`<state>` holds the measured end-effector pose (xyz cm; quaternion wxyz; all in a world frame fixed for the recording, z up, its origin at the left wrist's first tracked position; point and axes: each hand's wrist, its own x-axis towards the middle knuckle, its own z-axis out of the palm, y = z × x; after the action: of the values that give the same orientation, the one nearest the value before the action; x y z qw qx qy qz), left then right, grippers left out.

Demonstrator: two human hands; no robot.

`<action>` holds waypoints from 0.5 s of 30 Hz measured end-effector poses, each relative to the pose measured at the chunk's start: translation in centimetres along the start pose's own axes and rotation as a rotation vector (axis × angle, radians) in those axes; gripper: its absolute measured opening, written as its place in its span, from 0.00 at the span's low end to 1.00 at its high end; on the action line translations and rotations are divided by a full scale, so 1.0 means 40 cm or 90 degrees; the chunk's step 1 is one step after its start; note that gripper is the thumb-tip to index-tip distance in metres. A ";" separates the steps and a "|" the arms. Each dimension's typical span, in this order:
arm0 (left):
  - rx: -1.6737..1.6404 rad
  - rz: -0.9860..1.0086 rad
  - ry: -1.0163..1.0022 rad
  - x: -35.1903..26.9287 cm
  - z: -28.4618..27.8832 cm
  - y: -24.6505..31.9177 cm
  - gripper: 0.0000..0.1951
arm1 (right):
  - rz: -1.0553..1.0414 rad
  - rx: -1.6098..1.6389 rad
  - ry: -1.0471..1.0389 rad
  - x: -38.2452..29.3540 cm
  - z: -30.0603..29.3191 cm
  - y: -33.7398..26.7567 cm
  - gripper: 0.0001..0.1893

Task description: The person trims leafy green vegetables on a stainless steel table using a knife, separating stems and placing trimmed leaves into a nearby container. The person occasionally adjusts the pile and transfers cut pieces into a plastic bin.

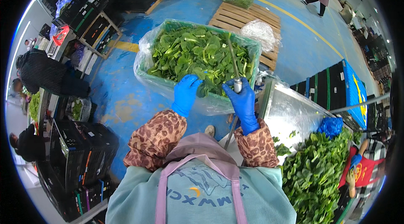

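In front of me stands a green plastic crate (256, 63) lined with clear film. Loose leafy greens (192, 50) fill it. My left hand (185, 93), in a blue glove, is over the crate's near edge with its fingertips bent together beside some leaves; whether it grips a leaf is unclear. My right hand (242, 101), also gloved in blue, is shut on a long metal tool (234, 56), apparently a knife. Its round silver end shows at my thumb, and the narrow shaft points away over the greens.
A metal table (285, 104) at my right bears a large heap of greens (315, 173) and a blue plastic bag (330, 127). A co-worker in a red apron (363, 167) is beside it. Beyond the crate lies a wooden pallet (230, 15). Black crates (85, 151) stand stacked at left.
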<state>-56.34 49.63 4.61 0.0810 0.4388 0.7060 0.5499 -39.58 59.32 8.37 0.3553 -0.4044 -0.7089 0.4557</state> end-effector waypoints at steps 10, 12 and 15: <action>0.082 0.063 -0.012 0.080 0.086 0.033 0.10 | -0.088 -0.220 -0.161 0.182 0.012 0.034 0.19; 0.131 0.049 -0.036 0.079 0.098 -0.002 0.09 | -0.079 -0.228 -0.174 0.197 0.011 0.046 0.17; 0.089 0.006 -0.094 0.083 0.106 -0.059 0.09 | -0.063 -0.246 -0.207 0.213 0.005 0.061 0.14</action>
<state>-57.05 54.94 2.21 0.0994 0.4864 0.7326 0.4657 -42.71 67.51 7.19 0.1745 -0.3507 -0.8498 0.3526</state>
